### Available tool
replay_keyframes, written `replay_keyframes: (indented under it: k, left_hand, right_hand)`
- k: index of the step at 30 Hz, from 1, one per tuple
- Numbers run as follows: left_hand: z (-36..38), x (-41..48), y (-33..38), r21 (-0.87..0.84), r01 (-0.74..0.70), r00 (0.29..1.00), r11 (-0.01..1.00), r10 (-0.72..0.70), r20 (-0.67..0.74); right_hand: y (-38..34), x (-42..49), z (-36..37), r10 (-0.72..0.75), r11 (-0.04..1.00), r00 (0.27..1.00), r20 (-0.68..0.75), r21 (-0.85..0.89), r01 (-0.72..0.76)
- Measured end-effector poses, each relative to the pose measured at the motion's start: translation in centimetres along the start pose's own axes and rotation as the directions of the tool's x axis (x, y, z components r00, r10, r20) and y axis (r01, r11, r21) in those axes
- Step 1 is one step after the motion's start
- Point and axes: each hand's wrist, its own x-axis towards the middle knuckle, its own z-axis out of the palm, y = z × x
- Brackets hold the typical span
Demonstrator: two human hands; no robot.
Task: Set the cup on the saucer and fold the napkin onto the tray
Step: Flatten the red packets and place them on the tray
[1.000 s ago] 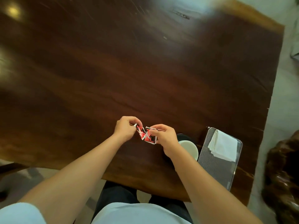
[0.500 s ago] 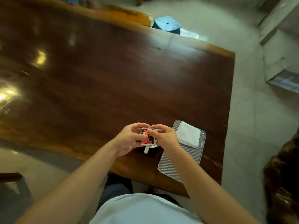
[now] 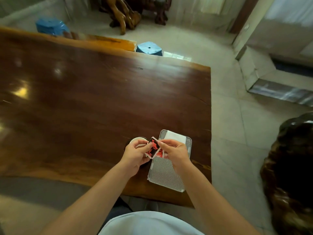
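Note:
Both hands hold a small red, black and white packet point(image 3: 153, 148) above the table's near edge. My left hand point(image 3: 135, 154) pinches its left side and my right hand point(image 3: 174, 152) pinches its right side. Just behind my left hand a white cup point(image 3: 136, 139) shows its rim; it stands on a dark saucer point(image 3: 126, 146), mostly hidden. A silver ribbed tray point(image 3: 166, 177) lies to the right, under my right hand. A folded white napkin point(image 3: 175, 137) rests on the tray's far end.
The dark wooden table point(image 3: 84, 107) stretches far to the left and back; its right edge runs close beside the tray. Two blue stools point(image 3: 149, 48) stand beyond the far edge. A dark carved wooden piece point(image 3: 291, 167) sits on the floor at right.
The view has tilted up and to the right, bringing in the room. My hands have kept hold of the packet and now sit partly over the tray, turning the packet between them.

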Motion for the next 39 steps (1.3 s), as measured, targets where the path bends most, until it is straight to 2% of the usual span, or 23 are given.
replay_keyframes:
  k: [4, 8, 11, 18, 21, 25, 28, 31, 33, 36, 39]
  left_hand:
    - [1.1, -0.6, -0.5, -0.100, -0.011, 0.999, 0.995, 0.014, 0.030]
    - [1.5, -0.6, -0.4, -0.216, -0.003, 0.998, 0.976, 0.018, 0.067]
    - [1.5, -0.6, -0.5, -0.353, -0.005, 0.993, 0.935, 0.047, 0.110]
    - [1.6, -0.2, -1.1, -0.448, -0.010, 0.994, 0.894, 0.058, 0.093]
    - [1.3, 0.1, -1.5, -0.382, -0.013, 0.997, 0.924, 0.040, 0.063]
    - [1.3, 0.4, -1.5, -0.195, -0.065, 0.998, 0.979, 0.064, -0.012]
    - [1.4, 0.7, -1.1, -0.125, -0.132, 0.990, 0.983, 0.125, -0.061]
    - [1.6, 0.5, -0.7, -0.034, -0.169, 0.984, 0.985, 0.166, -0.061]
    - [1.7, 0.2, -0.4, -0.022, -0.177, 0.984, 0.984, 0.177, 0.009]
    - [1.9, 0.1, 0.0, -0.003, -0.205, 0.972, 0.979, 0.204, 0.116]
    - [2.4, 0.5, 0.5, 0.035, -0.221, 0.972, 0.975, 0.217, 0.091]
  right_hand:
    - [-0.2, -0.3, -0.6, -0.034, 0.999, 0.998, -0.062, -0.037, 0.032]
    - [-0.1, -0.3, -1.2, -0.027, 0.999, 0.998, -0.062, -0.041, 0.024]
    - [-0.2, -0.4, -1.3, -0.035, 0.999, 0.999, -0.022, -0.023, 0.034]
    - [-1.2, -0.4, -0.9, -0.030, 0.999, 0.992, 0.120, 0.040, 0.026]
    - [-1.9, -0.4, -0.9, -0.037, 0.999, 0.993, 0.116, 0.030, 0.034]
    - [-2.7, -0.3, -0.8, -0.148, 0.980, 0.986, -0.082, -0.143, 0.135]
    - [-3.1, -0.6, -0.3, -0.367, 0.887, 0.920, -0.141, -0.352, 0.299]
    - [-3.6, -0.7, 0.2, -0.546, 0.787, 0.827, -0.137, -0.422, 0.449]
    - [-3.9, -0.7, 0.4, -0.562, 0.771, 0.817, -0.131, -0.442, 0.459]
    - [-4.1, -0.3, 0.4, -0.523, 0.782, 0.843, -0.121, -0.461, 0.419]
    - [-4.2, 0.2, 0.1, -0.492, 0.801, 0.860, -0.132, -0.455, 0.389]
